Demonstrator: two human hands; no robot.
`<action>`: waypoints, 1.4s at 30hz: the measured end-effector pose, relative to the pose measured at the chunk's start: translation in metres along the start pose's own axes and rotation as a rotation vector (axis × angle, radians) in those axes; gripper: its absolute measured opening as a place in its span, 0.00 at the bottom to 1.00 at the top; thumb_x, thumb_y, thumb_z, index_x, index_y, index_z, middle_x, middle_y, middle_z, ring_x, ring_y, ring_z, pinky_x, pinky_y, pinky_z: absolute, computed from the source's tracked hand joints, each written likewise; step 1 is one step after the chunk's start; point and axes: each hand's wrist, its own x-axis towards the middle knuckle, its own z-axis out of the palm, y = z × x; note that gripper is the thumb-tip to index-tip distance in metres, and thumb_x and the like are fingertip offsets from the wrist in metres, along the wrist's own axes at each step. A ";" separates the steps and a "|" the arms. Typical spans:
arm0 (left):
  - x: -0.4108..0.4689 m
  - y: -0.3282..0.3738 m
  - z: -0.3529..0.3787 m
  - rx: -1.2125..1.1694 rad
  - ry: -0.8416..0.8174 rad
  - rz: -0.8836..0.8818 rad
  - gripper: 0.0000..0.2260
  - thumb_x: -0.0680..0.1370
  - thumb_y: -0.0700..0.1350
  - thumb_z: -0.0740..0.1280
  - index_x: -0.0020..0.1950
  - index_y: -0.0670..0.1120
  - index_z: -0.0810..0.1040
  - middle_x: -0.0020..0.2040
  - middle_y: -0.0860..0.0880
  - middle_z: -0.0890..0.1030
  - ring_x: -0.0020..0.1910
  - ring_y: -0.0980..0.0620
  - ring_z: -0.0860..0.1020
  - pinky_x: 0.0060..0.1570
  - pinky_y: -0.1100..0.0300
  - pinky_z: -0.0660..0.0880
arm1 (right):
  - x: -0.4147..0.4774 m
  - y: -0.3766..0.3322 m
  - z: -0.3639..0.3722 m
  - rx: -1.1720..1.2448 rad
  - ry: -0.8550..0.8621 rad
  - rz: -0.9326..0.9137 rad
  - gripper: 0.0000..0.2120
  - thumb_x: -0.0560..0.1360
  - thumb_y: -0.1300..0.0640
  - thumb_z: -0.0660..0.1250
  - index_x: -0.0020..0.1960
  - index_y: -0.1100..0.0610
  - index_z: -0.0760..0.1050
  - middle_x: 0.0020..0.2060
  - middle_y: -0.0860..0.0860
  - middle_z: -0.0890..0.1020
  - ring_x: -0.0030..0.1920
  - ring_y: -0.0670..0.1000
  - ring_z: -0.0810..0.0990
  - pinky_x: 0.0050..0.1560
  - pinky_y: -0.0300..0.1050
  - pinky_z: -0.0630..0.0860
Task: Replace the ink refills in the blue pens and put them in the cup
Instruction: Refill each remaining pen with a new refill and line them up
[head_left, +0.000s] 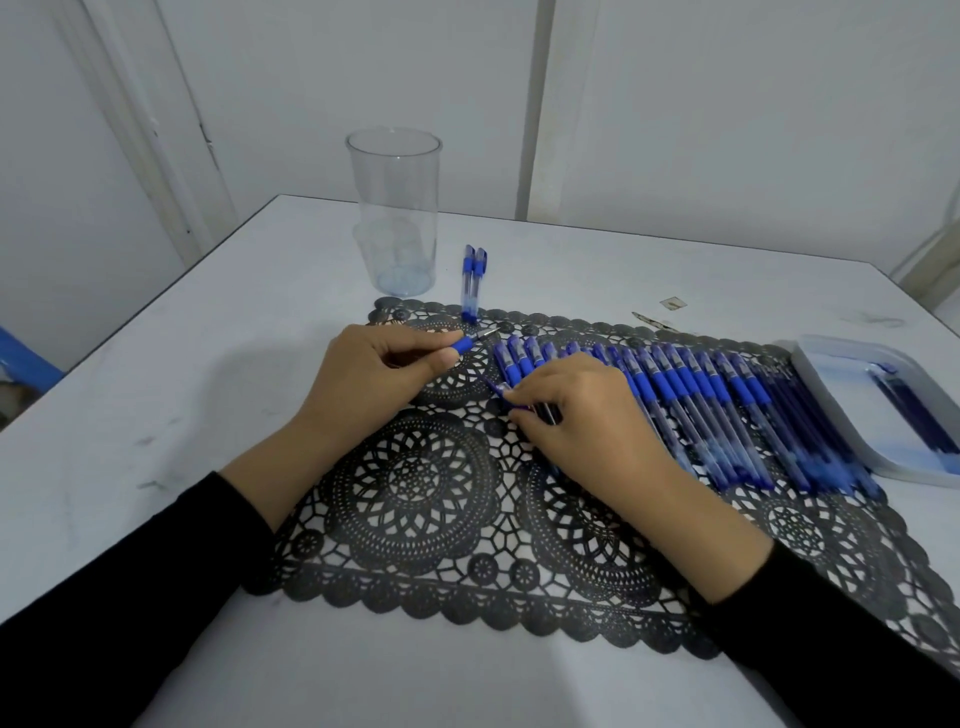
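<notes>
- Left hand (374, 374): thumb and fingers pinch a blue grip section (470, 340). Its metal tip points far-right.
- Right hand (582, 415): fingers curl round a clear pen barrel (506, 392), low over the black lace placemat (415, 483). A thin dark refill end sticks out of the barrel toward the far-left. I can't tell whether it's the old refill or a new one.
- Key relation: the barrel mouth sits near-right of the grip section, close but apart. The two axes aren't in line, since the tip faces away from the barrel.
- Judgement: to rejoin them, the left hand has to bring the section's back end round to the barrel mouth and line the two up.
- Row of blue pens (691, 395): lies on the placemat just right of the right hand, caps far, side by side.
- Spare refills (914, 410): in the white tray (852, 343) at the right edge, nearer the right hand.
- Clear cup (395, 208): upright on the counter (156, 389), far of the left hand, no pens in it.
- Two capped pens (472, 280): lie just right of the cup, long axis near-far.
</notes>
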 end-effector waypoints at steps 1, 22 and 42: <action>0.000 0.000 0.000 0.012 -0.005 0.001 0.10 0.74 0.45 0.75 0.54 0.53 0.85 0.46 0.58 0.86 0.47 0.60 0.83 0.49 0.72 0.76 | 0.001 -0.001 0.000 -0.015 -0.010 -0.014 0.09 0.73 0.60 0.73 0.53 0.58 0.84 0.48 0.52 0.85 0.54 0.53 0.78 0.58 0.38 0.65; -0.006 0.008 0.003 0.008 -0.092 0.202 0.10 0.70 0.50 0.74 0.51 0.54 0.85 0.41 0.57 0.86 0.41 0.58 0.83 0.42 0.70 0.76 | 0.010 0.001 -0.014 0.461 0.147 0.193 0.08 0.76 0.48 0.70 0.49 0.51 0.82 0.35 0.45 0.82 0.37 0.41 0.78 0.38 0.35 0.74; -0.003 0.007 0.001 0.058 -0.158 0.257 0.09 0.73 0.43 0.75 0.53 0.49 0.86 0.39 0.55 0.85 0.37 0.56 0.81 0.39 0.66 0.75 | 0.003 -0.001 -0.018 0.478 0.052 0.123 0.09 0.72 0.50 0.74 0.50 0.49 0.79 0.41 0.43 0.79 0.40 0.42 0.75 0.39 0.30 0.69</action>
